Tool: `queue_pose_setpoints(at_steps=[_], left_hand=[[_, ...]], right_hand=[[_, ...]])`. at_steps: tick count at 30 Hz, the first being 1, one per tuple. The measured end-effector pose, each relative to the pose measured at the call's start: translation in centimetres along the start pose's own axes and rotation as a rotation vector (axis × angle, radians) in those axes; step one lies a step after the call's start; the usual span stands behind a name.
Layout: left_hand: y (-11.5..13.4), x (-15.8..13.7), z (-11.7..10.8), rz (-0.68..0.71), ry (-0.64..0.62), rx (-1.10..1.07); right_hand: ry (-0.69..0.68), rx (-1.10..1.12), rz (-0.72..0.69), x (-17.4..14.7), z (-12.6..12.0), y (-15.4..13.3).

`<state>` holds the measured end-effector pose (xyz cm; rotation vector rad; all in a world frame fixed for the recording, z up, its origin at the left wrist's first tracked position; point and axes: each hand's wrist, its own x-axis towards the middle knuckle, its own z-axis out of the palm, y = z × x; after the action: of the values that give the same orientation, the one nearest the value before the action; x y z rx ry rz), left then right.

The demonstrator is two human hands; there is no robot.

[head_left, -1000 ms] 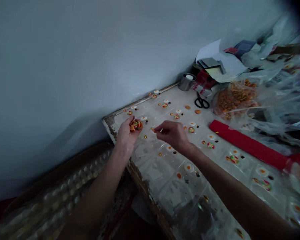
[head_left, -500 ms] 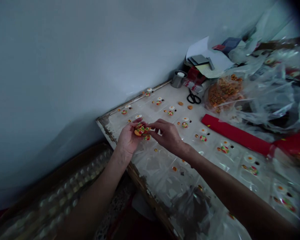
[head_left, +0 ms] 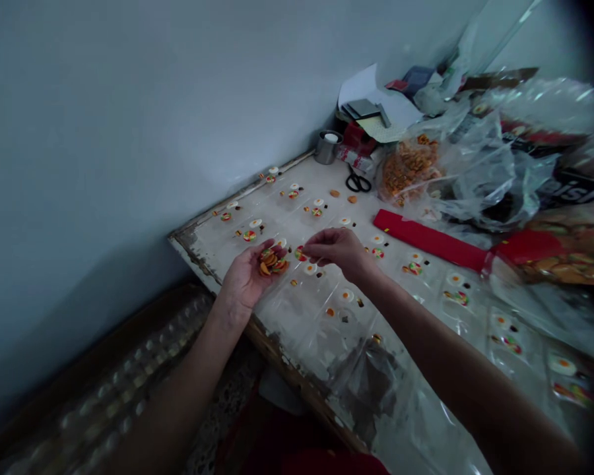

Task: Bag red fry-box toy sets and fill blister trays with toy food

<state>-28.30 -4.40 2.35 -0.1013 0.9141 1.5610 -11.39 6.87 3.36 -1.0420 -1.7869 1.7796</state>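
Note:
My left hand [head_left: 242, 280] is cupped, palm up, around a small pile of miniature pizzas [head_left: 271, 263] with orange undersides. Just to its right, my right hand [head_left: 344, 252] pinches a single round miniature pizza [head_left: 300, 253] at its fingertips, above the table. Under both hands, clear plastic bags [head_left: 297, 310] lie flat in rows. On them sit small groups of miniatures: a fried egg [head_left: 256, 224], a round pizza [head_left: 249, 235], a tiny burger [head_left: 238, 233] and a small dark piece [head_left: 261, 227]. My left fingers and palm hide part of one group.
Black scissors [head_left: 358, 181], a metal cup [head_left: 327, 148] and two loose orange-brown pieces [head_left: 343, 196] lie toward the back. A red strip [head_left: 430, 241], a bag of orange pieces [head_left: 410, 170] and crumpled plastic [head_left: 505, 171] fill the right side. A wall [head_left: 129, 119] borders the table.
My right hand has drawn away from the left palm to the right, with one miniature pizza in its pinch. My left hand still holds the pile, now more exposed. The view has shifted slightly right.

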Motion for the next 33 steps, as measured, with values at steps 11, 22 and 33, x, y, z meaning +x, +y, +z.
queue_pose_setpoints(at_steps=[11,22,33], left_hand=[[-1.1,-0.2,-1.3,-0.007,-0.193,0.017],[-2.2,-0.3,-0.3,-0.02,-0.246,0.227],[-3.1,0.1,-0.5,-0.06,-0.31,0.298]], right_hand=[[0.205,-0.805,-0.108,-3.0,0.7,5.1],[-0.152,-0.709,-0.636,-3.4,1.2,1.4],[0.278,-0.035,-0.115,-6.4,-0.5,3.1]])
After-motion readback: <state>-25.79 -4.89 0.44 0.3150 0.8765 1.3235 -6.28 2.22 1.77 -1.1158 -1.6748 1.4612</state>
